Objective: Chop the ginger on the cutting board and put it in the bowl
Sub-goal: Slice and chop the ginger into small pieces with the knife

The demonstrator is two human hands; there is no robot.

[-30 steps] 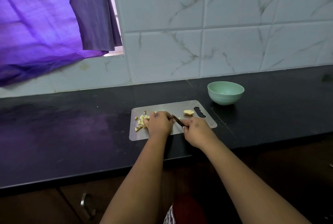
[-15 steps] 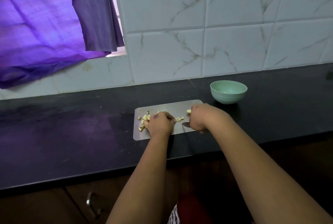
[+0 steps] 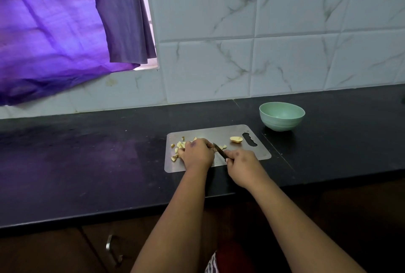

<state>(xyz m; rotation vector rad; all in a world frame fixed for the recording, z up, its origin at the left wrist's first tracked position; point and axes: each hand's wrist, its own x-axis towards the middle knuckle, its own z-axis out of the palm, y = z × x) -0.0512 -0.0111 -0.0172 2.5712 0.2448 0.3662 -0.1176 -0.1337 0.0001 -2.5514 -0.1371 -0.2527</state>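
1. Head view: left hand [image 3: 197, 152] rests on the cutting board [image 3: 258, 152], fingers curled down over a ginger bit; the bit itself is hidden under the hand.
2. Right hand [image 3: 242, 164] grips the knife [image 3: 220, 151] by the handle; dark blade points up-left toward the left hand's fingers, tip just beside them.
3. Hands sit close together, only the blade between them.
4. Chopped ginger pieces [image 3: 178, 146] lie scattered on the board just left of and beyond the left hand; a few more bits [image 3: 223, 146] sit just past the blade.
5. One bigger uncut ginger chunk [image 3: 236, 139] lies beyond the right hand, next to the board's handle slot [image 3: 249, 140].
6. Green bowl [image 3: 282, 116] stands on the black table [image 3: 87, 163], beyond and right of the right hand, off the board's far right corner, near it but apart. No ginger visible inside.
7. Purple curtain [image 3: 54, 31] hangs far left above the table; marble-look wall tiles [image 3: 285, 31] behind.
8. Cabinet handle [image 3: 111, 250] below the table edge, left of the left forearm.
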